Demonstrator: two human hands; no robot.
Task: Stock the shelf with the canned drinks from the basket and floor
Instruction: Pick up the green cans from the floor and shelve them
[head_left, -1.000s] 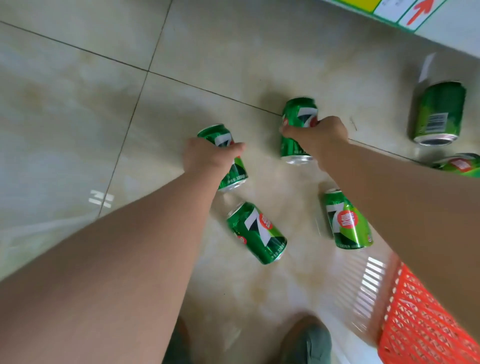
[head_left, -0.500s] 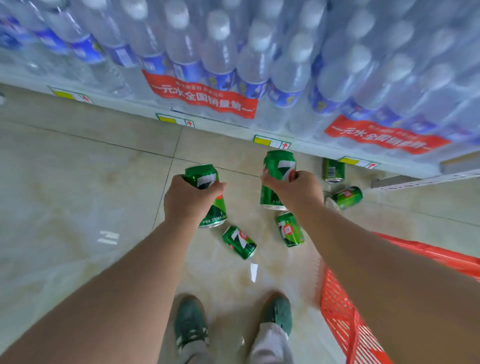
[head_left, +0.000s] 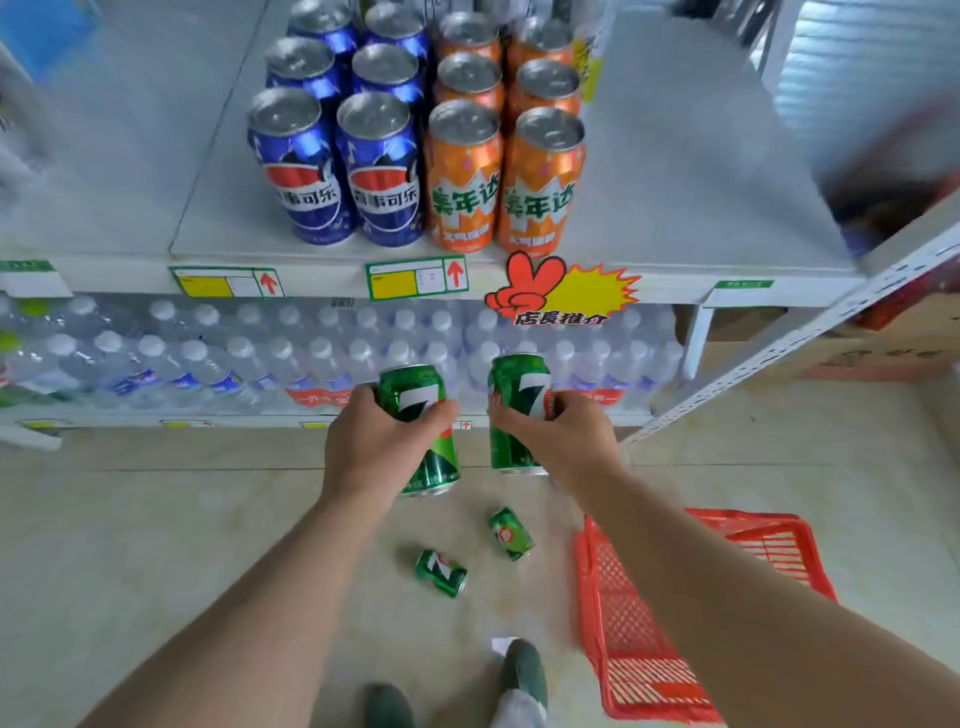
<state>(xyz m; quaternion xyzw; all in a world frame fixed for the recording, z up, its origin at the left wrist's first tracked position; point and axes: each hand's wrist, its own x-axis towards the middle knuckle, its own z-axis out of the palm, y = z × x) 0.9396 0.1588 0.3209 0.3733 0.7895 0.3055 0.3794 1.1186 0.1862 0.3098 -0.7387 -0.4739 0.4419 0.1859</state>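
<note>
Two green cans are being held upright in mid-air: the left can is being gripped by the left hand, the right can by the right hand, fingers wrapped around each body. Half a second ago both were being carried low, close over the floor; now they are being raised in front of the water bottles, just below the shelf edge. The shelf is now being seen above the hands, with blue cans and orange cans standing above the left and right hand, and bare space beyond the right hand. Below and between the forearms, two more cans are being left lying on the floor. The basket is sitting under the right forearm.
</note>
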